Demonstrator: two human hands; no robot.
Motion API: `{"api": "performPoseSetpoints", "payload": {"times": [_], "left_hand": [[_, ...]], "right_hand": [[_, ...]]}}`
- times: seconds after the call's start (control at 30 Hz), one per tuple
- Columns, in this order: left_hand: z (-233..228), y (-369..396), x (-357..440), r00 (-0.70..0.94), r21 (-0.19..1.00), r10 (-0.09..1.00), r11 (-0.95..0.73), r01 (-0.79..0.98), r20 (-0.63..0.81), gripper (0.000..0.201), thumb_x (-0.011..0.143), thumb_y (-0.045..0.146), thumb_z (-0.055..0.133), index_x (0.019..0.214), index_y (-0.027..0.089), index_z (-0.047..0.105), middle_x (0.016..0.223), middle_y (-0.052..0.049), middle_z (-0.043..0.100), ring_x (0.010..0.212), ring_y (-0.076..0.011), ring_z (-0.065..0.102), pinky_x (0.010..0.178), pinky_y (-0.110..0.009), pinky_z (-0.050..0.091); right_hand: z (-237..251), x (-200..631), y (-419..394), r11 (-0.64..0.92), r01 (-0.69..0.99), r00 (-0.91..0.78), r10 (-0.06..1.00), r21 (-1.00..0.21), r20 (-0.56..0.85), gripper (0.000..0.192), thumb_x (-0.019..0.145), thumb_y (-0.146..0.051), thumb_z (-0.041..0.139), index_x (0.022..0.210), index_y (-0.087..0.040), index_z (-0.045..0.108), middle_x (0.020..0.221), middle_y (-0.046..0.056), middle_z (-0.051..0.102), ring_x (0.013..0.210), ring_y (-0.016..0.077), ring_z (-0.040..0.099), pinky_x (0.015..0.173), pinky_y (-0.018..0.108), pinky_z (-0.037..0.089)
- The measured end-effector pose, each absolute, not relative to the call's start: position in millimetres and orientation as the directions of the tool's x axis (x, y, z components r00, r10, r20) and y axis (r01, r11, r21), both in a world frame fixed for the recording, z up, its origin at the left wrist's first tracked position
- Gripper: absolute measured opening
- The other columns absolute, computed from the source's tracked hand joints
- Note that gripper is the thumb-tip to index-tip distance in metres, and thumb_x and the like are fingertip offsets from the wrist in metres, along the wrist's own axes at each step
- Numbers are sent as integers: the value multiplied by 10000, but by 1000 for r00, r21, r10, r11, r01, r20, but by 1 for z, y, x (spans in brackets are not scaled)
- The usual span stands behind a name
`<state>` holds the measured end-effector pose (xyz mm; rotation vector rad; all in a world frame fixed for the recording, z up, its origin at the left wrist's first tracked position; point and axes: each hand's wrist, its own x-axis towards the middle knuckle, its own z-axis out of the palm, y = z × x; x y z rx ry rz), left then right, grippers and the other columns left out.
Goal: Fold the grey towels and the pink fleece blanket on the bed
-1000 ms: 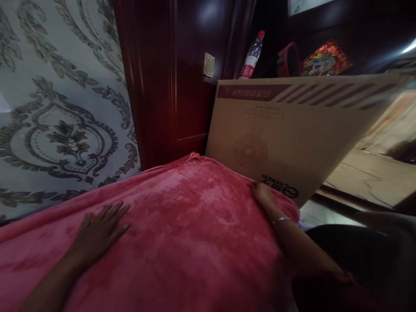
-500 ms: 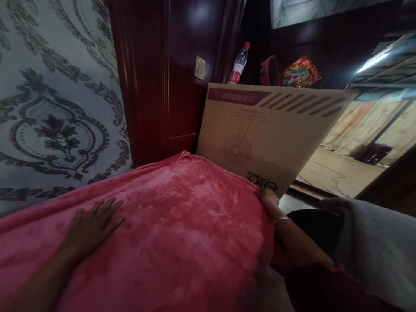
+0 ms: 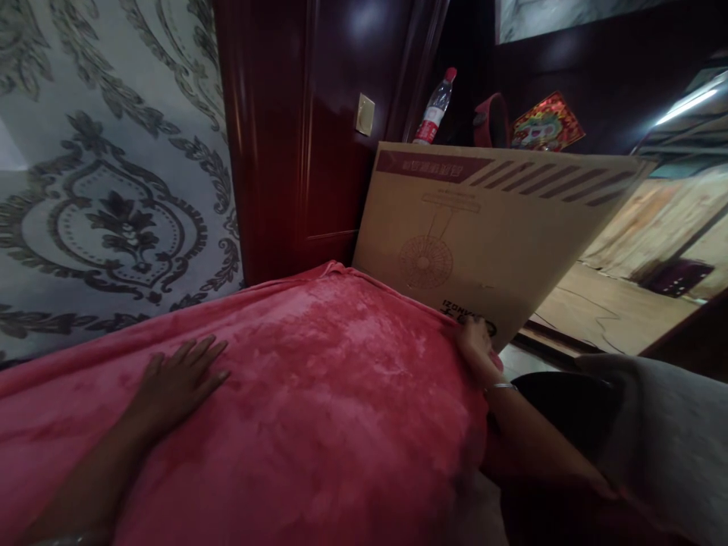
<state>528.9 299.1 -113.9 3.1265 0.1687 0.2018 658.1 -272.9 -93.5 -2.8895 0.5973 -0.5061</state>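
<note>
A plush red blanket covers a bed or mattress across the lower half of the view. My left hand lies flat on it, palm down, fingers spread. My right hand, with a thin bracelet at the wrist, rests at the blanket's right edge, its fingers curled over the fabric beside the bottom of a large cardboard box. Whether the right hand grips the fabric or only presses it is unclear.
The cardboard box, printed with a fan drawing, leans against dark red wooden panelling. A water bottle and a colourful ornament stand behind it. Patterned grey wallpaper is on the left. A lit wooden floor shows at right.
My hands have stayed almost in place on the blanket; the right hand shifted slightly along the edge. The view swung as my head moved.
</note>
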Motion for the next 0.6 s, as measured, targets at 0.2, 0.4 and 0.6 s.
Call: {"api": "performPoseSetpoints", "payload": {"times": [0.2,0.4,0.6], "left_hand": [[-120,302,532,981,29,102,-995,98,162,635,938,488,348,1538,287,407,1634,-41,337,1517,-331,255,1194,-625,193],[-117,302,529,966,66,86,-995,72,243,660,954,518,317,1544,231,392,1647,-91,306,1520,-317,253,1187,-592,233],[-116,303,528,956,30,136,-991,133,260,637,957,468,329,1521,190,428,1607,-144,375,1483,-318,332,1155,-575,304]], "right_hand": [[-126,643,-236,-998,49,986,45,-26,159,598,1030,-541,308,1564,-278,366,1617,87,327,1482,325,272,1155,580,305],[-149,634,-240,-999,32,993,32,2,113,623,1032,-548,288,1577,-252,346,1640,86,280,1492,314,269,1164,564,301],[-149,633,-238,-1000,21,990,22,5,141,617,1032,-546,245,1574,-270,353,1635,87,292,1481,335,280,1141,601,305]]}}
